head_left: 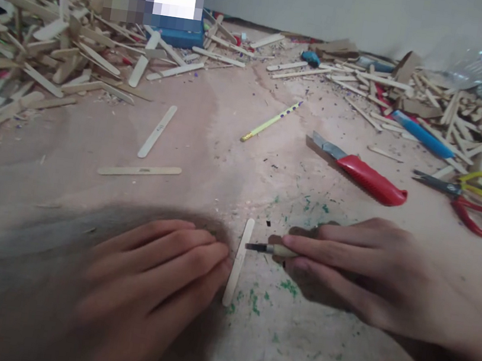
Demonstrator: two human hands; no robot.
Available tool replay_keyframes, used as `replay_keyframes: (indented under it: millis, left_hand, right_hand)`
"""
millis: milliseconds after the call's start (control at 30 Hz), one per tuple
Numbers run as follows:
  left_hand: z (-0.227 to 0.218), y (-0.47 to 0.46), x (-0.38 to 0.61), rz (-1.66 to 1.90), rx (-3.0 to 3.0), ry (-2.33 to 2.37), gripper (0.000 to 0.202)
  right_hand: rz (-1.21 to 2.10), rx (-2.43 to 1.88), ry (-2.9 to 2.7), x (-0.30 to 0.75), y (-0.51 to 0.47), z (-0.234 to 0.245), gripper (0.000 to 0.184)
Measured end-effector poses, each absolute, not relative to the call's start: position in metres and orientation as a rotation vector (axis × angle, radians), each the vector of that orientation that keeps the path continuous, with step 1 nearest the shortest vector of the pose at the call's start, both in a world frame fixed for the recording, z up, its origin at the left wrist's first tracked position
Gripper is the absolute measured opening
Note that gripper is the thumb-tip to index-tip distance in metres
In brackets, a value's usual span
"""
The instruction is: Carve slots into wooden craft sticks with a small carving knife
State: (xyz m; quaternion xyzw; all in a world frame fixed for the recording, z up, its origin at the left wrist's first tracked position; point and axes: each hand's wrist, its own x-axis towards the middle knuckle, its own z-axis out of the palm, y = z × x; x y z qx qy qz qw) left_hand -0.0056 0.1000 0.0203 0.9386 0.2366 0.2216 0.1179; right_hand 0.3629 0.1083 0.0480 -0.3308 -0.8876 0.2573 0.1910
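Note:
A pale wooden craft stick [238,264] with a small mark across its middle lies on the worktop between my hands. My left hand [168,278] is at its left side, fingers bent and pressed together, the tips against the stick's edge; the thumb is hidden. My right hand [359,263] is closed around the wooden handle of a small carving chisel [265,248]. The chisel's dark flat blade points left, and its tip is at the stick's right edge near the mark. Two more marked craft sticks, one tilted [157,131] and one nearly level [140,171], lie farther left.
A red-handled utility knife [371,178], scissors [464,191] and a yellow pencil [271,121] lie beyond my right hand. Heaps of wooden sticks stand at the back left [39,50] and back right [440,101]. A blue object [422,134] lies by the right heap. Green shavings dot the surface.

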Motion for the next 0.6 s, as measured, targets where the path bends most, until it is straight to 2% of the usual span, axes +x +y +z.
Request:
replay_keyframes:
  millis: [300, 500, 600]
  left_hand:
    - [0.0194, 0.1099, 0.0007, 0.53, 2.917, 0.65, 0.043]
    - [0.0129, 0.1035, 0.0003, 0.708, 2.86, 0.775, 0.041]
    - [0.0132, 0.1041, -0.0001, 0.66, 2.89, 0.694, 0.054]
  right_hand:
    - [0.749, -0.9, -2.492, 0.3602, 0.1095, 0.0503, 0.027]
    - [0.757, -0.928, -2.496, 0.3633, 0.1078, 0.0489, 0.029]
    - [0.761, -0.933, -2.497, 0.3636, 0.1083, 0.0474, 0.028]
